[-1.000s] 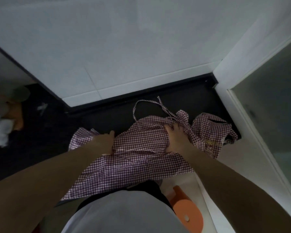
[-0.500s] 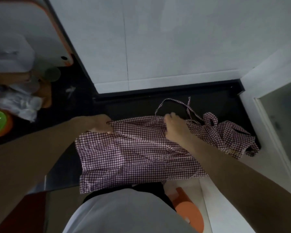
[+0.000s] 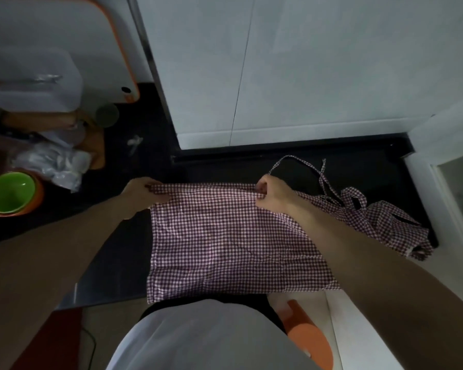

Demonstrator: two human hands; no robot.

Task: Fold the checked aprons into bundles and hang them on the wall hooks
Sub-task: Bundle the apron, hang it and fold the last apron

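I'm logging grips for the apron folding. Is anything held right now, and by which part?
Both hands pinch the checked apron along its far edge: left hand at the left corner, right hand further right.

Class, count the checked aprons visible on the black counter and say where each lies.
1: the checked apron lies spread on the black counter, its far edge pinched by both hands. The bunched fabric at right may hide another.

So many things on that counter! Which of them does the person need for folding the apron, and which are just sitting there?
Needed for the job:
- checked apron, spread on the dark counter
- left hand and right hand, each pinching its far edge
- apron ties

Just lying about:
- green bowl
- crumpled plastic bag
- white container
- orange stool
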